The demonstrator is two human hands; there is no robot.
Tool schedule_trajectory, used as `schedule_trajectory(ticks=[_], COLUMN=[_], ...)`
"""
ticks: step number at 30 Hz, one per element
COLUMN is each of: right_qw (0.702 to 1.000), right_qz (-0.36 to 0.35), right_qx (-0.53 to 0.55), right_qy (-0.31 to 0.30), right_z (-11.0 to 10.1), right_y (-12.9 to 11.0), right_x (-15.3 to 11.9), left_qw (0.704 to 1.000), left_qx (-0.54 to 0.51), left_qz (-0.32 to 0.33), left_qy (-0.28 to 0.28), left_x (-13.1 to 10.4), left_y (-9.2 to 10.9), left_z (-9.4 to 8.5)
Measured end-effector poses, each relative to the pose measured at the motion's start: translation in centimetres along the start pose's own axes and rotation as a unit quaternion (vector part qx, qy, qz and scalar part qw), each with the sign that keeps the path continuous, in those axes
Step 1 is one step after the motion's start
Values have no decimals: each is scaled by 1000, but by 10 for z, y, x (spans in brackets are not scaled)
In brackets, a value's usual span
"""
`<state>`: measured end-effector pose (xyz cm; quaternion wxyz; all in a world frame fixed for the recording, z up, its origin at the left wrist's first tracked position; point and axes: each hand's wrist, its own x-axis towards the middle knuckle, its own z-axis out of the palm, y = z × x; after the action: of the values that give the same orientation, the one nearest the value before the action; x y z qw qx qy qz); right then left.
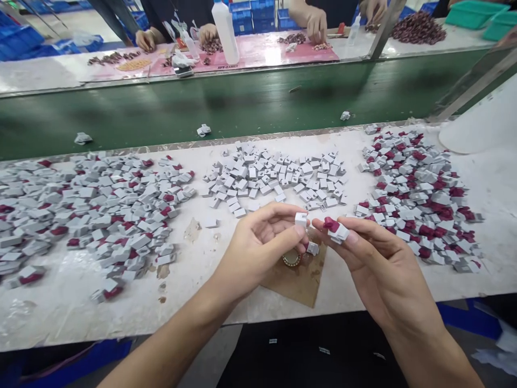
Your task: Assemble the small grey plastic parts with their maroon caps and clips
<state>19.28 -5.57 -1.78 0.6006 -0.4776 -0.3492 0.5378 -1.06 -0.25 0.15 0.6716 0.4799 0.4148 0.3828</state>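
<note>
Between thumb and fingers, my left hand (262, 245) pinches a small grey plastic block (301, 219) with a notch in its top. Opposite it, my right hand (375, 264) is closed on a maroon-and-grey plastic piece (336, 230), maroon part uppermost. The two held pieces are close together but apart. Just under my left fingertips shows another grey piece with a bit of maroon (312, 248); whether the fingers hold it I cannot tell. Below the hands, a round gold-rimmed cap-like object (291, 258) sits on a brown board (305, 288), partly hidden by my left hand.
Plain grey blocks (266, 175) are heaped ahead, with mixed grey-and-maroon piles at left (92, 205) and right (424, 199). A green conveyor belt (258, 108) carries a few pieces. Beyond it, co-workers' hands (317, 27) work near a white bottle (226, 32). A white container (484, 118) stands right.
</note>
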Motion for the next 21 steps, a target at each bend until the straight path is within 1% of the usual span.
schedule_trajectory(ticks=[4,7,12,14,17,21], right_qw=[1000,999,999,999,995,985], right_qz=[-18,-24,-27,-30,-54,-73], right_qx=[-11,-23,-31,-44,-80,-142], right_qy=[9,17,4,-6,-22,-58], right_z=[1,1,-1,-2,-3,-2], right_y=[-2,-2,0,1,-1,-13], right_x=[1,2,2,2,2,7], left_qw=[999,998,998,998,999,997], left_qx=[-36,-42,-46,-39,-11,42], left_qz=[-23,-25,-21,-17,-11,14], left_qy=[-23,-32,-38,-38,-45,-71], left_x=[4,3,4,5,6,6], left_y=[-2,-2,-4,-3,2,10], left_z=[8,9,8,8,7,4])
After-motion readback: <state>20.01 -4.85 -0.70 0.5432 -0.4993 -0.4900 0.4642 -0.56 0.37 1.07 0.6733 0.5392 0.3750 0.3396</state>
